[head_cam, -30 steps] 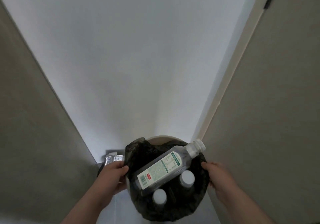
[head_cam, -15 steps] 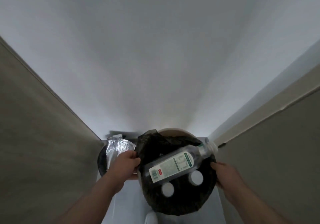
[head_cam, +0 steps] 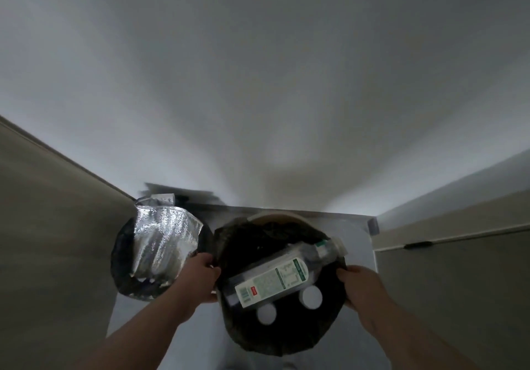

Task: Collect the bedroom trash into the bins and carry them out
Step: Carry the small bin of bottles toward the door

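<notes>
I hold a round bin lined with a black bag [head_cam: 286,338] between both hands. My left hand [head_cam: 200,276] grips its left rim and my right hand [head_cam: 360,286] grips its right rim. A clear plastic bottle with a green and white label [head_cam: 275,279] lies slanted across the bin's mouth. Below it show the white caps of two more bottles [head_cam: 310,297]. To the left stands a second black-lined bin [head_cam: 123,266] with a crumpled silver foil bag [head_cam: 163,240] sticking out of it.
Beige walls or door panels close in on the left [head_cam: 51,240] and right [head_cam: 459,298]. A pale floor strip [head_cam: 355,235] runs between them, ending at a white wall [head_cam: 258,97] ahead. A dark hinge or latch [head_cam: 415,245] marks the right panel's edge.
My view has tilted and the second bin with the foil bag has come fully into sight at left. Both hands keep their hold on the bin with the bottles.
</notes>
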`<state>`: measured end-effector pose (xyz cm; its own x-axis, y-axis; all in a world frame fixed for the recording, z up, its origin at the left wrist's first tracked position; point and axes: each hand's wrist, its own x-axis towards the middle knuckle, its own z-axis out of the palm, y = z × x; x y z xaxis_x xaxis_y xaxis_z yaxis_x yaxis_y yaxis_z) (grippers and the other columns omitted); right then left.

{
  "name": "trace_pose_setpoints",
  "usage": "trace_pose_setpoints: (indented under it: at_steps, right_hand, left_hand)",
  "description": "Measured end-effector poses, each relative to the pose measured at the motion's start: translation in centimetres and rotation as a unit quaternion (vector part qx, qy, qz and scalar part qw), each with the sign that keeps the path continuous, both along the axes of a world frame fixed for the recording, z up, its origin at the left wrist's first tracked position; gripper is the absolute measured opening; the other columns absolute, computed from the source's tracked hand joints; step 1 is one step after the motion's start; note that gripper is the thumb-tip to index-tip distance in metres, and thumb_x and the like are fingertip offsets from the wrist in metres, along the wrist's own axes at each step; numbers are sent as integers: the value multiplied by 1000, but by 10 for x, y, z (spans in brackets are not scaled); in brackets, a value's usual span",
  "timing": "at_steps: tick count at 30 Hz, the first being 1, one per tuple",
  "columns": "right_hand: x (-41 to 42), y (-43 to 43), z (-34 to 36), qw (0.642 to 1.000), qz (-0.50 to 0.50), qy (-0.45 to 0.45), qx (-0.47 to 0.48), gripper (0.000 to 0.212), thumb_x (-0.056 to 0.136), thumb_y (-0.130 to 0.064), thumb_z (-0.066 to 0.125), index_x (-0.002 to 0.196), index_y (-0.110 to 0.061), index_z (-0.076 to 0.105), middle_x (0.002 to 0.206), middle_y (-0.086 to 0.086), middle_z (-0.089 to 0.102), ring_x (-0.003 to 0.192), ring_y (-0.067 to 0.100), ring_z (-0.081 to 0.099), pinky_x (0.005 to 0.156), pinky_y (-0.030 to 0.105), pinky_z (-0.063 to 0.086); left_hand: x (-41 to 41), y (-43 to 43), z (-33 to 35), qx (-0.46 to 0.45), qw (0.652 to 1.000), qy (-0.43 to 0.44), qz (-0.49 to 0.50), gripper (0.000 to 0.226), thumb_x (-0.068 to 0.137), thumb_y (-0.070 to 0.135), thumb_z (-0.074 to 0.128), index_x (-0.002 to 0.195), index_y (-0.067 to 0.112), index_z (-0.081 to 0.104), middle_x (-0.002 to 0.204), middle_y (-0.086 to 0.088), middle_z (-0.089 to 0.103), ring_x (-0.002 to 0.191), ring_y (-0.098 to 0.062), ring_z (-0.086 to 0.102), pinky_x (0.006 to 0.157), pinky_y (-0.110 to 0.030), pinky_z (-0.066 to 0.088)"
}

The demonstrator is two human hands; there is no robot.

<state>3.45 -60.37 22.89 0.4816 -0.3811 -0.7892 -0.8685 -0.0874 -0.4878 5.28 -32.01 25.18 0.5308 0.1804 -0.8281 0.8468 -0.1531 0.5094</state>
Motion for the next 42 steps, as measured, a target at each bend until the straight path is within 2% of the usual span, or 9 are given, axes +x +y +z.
trace_pose_setpoints:
  at_steps: [5,10,14,21,25,28,33,39,42]
  right_hand:
    - [15,-2,-94,999,28,15,1,24,87,-3,58,65,-6,67,90,32,69,75,33,63,72,45,53]
    - [27,3,-149,998,51,30,0,19,89,-4,57,74,-8,69,94,28,69,92,43,67,87,58,54]
    - [39,11,-167,997,69,25,0,22,89,-4,55,73,-12,68,85,20,68,87,37,67,86,51,55]
    - [66,12,-179,996,87,10,-23,13,93,-6,53,85,-11,63,83,12,63,84,32,63,86,46,55]
    - [75,9,-182,994,103,9,-31,23,93,-7,55,72,-14,61,74,9,61,79,30,62,87,48,54]
    - [76,10,-182,991,122,11,-47,14,93,-9,54,86,-8,66,84,14,63,79,30,61,83,44,57]
    - [79,13,-176,982,170,7,-82,14,95,-7,49,92,-6,62,85,12,56,63,18,48,68,28,39]
    - [79,11,-182,984,155,10,-82,26,94,-7,50,107,6,67,91,15,62,85,32,61,83,39,55]
    - [85,19,-166,960,251,66,-102,30,98,-6,45,122,3,59,125,20,60,117,31,57,100,34,44]
  left_hand:
    - [16,-2,-88,36,999,4,-8,31,89,-7,43,74,18,51,85,-17,57,68,-26,56,42,-29,54]
    - [30,1,-144,61,998,0,-14,23,85,-10,40,81,8,55,83,-18,56,69,-28,56,67,-44,55]
    - [36,6,-170,85,996,-1,-14,24,85,-9,39,93,4,58,84,-19,56,73,-31,56,71,-52,56]
    - [53,0,-191,72,997,-10,-12,31,89,-10,40,72,14,51,65,-10,49,53,-23,51,37,-26,46]
    - [58,1,-192,81,996,-23,-19,32,89,-8,42,73,18,52,74,-9,53,61,-23,56,42,-29,49]
    - [56,1,-194,82,996,-21,-13,33,89,-8,42,73,19,51,77,-9,53,63,-23,55,51,-33,50]
    - [56,-1,-193,83,996,-34,-12,34,89,-9,41,74,20,53,76,-6,55,63,-20,55,39,-27,50]
    - [54,0,-200,72,997,-34,-1,33,89,-8,42,77,20,56,79,-9,58,69,-24,58,53,-31,49]
    - [55,1,-195,91,995,-33,-22,23,91,-2,44,78,12,56,79,-16,55,70,-32,58,57,-39,55]
